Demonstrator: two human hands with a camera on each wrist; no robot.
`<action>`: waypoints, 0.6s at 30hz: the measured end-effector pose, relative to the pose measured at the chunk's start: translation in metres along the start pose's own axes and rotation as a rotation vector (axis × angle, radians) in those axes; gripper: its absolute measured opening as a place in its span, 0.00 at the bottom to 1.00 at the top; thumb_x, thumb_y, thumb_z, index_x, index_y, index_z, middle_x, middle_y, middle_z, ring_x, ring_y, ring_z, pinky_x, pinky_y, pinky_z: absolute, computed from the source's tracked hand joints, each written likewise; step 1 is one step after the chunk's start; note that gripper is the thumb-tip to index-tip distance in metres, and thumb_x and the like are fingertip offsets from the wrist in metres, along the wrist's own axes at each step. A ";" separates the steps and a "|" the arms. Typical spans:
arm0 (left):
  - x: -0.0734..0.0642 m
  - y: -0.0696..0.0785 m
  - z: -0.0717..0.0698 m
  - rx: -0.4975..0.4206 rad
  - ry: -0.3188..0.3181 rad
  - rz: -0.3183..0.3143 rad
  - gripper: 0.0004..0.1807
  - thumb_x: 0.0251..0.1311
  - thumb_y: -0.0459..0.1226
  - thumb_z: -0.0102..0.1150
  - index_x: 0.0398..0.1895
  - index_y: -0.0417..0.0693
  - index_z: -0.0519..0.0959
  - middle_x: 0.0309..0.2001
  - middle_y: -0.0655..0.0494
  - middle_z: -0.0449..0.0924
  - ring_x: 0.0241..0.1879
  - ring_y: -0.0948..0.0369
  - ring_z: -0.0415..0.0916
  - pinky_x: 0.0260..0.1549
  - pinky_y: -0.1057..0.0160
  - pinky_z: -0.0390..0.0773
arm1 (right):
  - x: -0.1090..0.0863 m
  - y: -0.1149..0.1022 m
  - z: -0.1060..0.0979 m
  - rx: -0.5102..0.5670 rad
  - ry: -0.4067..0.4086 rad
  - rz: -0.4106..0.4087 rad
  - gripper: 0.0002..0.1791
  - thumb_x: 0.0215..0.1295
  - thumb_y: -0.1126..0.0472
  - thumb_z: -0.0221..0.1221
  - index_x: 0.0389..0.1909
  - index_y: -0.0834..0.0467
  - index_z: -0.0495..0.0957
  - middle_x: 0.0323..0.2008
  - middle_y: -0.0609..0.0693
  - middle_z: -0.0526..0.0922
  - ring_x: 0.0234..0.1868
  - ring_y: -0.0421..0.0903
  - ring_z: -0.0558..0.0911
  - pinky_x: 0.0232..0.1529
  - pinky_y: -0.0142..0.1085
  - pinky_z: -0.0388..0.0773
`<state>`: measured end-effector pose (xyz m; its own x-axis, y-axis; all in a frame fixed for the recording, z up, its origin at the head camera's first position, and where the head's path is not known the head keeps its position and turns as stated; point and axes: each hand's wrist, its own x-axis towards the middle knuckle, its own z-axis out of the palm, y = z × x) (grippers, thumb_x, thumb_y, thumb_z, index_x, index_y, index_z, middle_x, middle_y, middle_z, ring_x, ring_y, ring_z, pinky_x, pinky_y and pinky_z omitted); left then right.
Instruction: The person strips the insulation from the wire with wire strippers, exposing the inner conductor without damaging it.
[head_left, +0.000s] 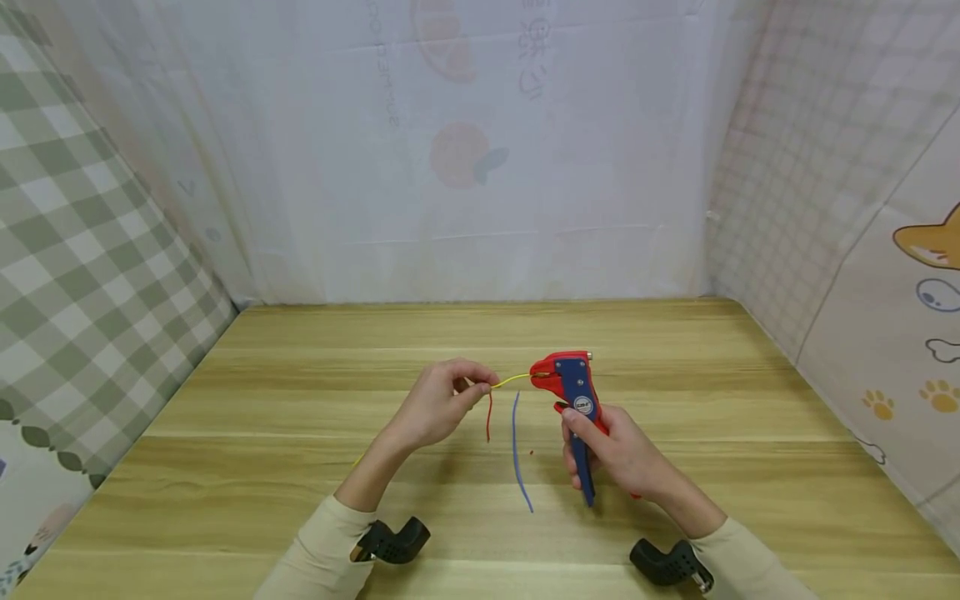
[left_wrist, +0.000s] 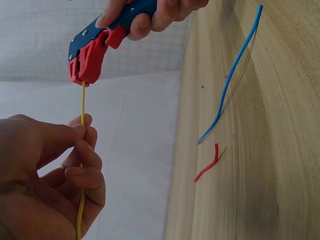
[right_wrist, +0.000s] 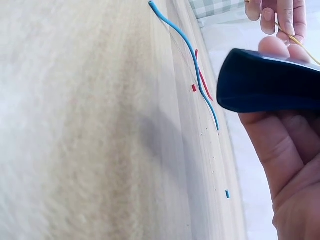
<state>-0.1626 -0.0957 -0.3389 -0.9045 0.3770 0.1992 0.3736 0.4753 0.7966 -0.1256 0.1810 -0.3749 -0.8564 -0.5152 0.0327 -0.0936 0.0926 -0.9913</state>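
Between thumb and fingers, my left hand (head_left: pixel 442 402) pinches a yellow wire (left_wrist: pixel 83 106) above the table. The wire's far end runs into the red jaws of a blue and red wire stripper (head_left: pixel 579 400). My right hand (head_left: pixel 618 450) grips the stripper by its handles, its head turned toward the left hand. In the left wrist view the wire's tail passes down through the left palm. A blue wire (head_left: pixel 517 454) lies on the table between the hands, and a short red wire (left_wrist: pixel 210 164) lies near it.
Small cut bits lie on the wooden table (head_left: pixel 300 350): a red piece (right_wrist: pixel 194 88) beside the blue wire and a blue piece (right_wrist: pixel 227 193). A white sheet (head_left: pixel 337 208) hangs behind the table, with patterned cloth at both sides.
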 end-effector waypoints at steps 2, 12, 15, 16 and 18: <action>0.000 0.000 0.000 -0.009 -0.005 -0.004 0.08 0.72 0.31 0.62 0.47 0.45 0.89 0.44 0.50 0.88 0.32 0.63 0.76 0.27 0.67 0.73 | 0.000 -0.001 0.001 -0.007 0.012 0.003 0.27 0.87 0.54 0.45 0.44 0.81 0.65 0.24 0.51 0.82 0.22 0.44 0.85 0.30 0.45 0.89; 0.001 0.001 0.006 -0.134 -0.043 -0.088 0.08 0.72 0.31 0.62 0.46 0.42 0.89 0.40 0.42 0.87 0.26 0.55 0.78 0.23 0.65 0.78 | -0.002 0.000 0.004 -0.107 0.185 0.013 0.28 0.87 0.51 0.46 0.37 0.76 0.67 0.17 0.49 0.76 0.13 0.45 0.78 0.18 0.41 0.81; 0.001 -0.001 0.008 -0.148 -0.043 -0.108 0.08 0.71 0.30 0.62 0.45 0.42 0.89 0.38 0.40 0.86 0.25 0.59 0.77 0.25 0.62 0.81 | -0.001 0.002 0.002 -0.136 0.216 0.018 0.28 0.87 0.51 0.46 0.36 0.76 0.68 0.15 0.48 0.75 0.11 0.45 0.77 0.15 0.40 0.79; 0.001 -0.001 0.009 -0.145 -0.041 -0.106 0.08 0.71 0.30 0.62 0.45 0.41 0.89 0.38 0.40 0.87 0.25 0.61 0.77 0.27 0.62 0.82 | -0.001 0.002 0.001 -0.138 0.212 0.017 0.28 0.87 0.51 0.46 0.36 0.76 0.68 0.15 0.48 0.75 0.11 0.45 0.77 0.15 0.40 0.79; 0.001 -0.001 0.008 -0.125 -0.029 -0.098 0.07 0.70 0.31 0.63 0.45 0.41 0.89 0.39 0.42 0.88 0.29 0.63 0.79 0.31 0.61 0.83 | -0.001 0.002 0.000 -0.138 0.199 0.014 0.28 0.87 0.51 0.45 0.37 0.76 0.68 0.15 0.47 0.75 0.11 0.45 0.78 0.16 0.40 0.79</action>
<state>-0.1624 -0.0893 -0.3445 -0.9284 0.3574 0.1018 0.2537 0.4094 0.8764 -0.1246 0.1818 -0.3771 -0.9400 -0.3363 0.0569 -0.1376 0.2213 -0.9654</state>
